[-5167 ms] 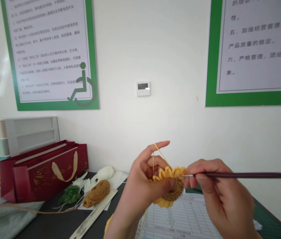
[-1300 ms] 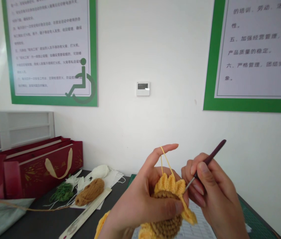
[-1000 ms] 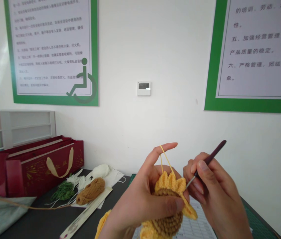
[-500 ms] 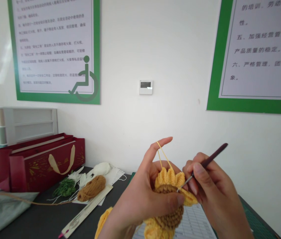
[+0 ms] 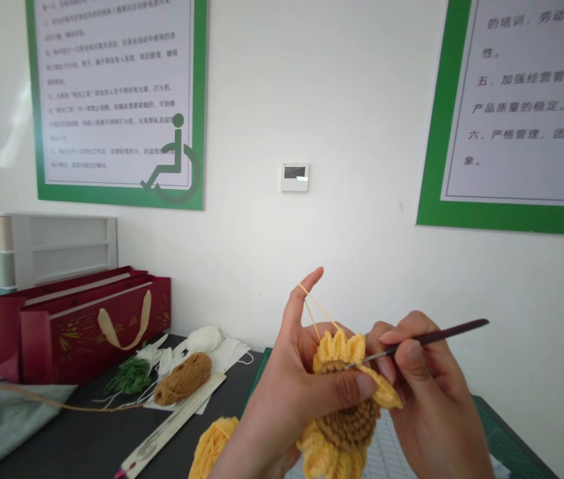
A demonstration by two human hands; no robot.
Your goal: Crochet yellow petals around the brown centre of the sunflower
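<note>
My left hand (image 5: 306, 379) grips a crocheted sunflower (image 5: 349, 426) with a brown round centre and yellow petals, its thumb pressed across the front. A thin yellow yarn strand (image 5: 319, 305) loops over my raised left index finger and runs down to the top petals. Pinched in my right hand (image 5: 424, 372) is a crochet hook (image 5: 441, 334) with a dark handle. The hook's metal tip meets the brown edge at the base of the petals; whether it is through a stitch I cannot tell. A yellow yarn ball (image 5: 215, 444) lies left of my left wrist.
On the dark table (image 5: 82, 439) are a brown yarn skein (image 5: 183, 379), green yarn (image 5: 130, 376), white yarn (image 5: 205, 339) and a long pale strip (image 5: 172, 426). Maroon gift bags (image 5: 92, 326) stand by a drawer unit (image 5: 67, 243). A green cutting mat (image 5: 501, 432) lies beneath my hands.
The crochet hook has swung from a steep slant to a flatter one, its handle end now lower and further right. My left index finger has shifted left. More of the yellow yarn ball shows.
</note>
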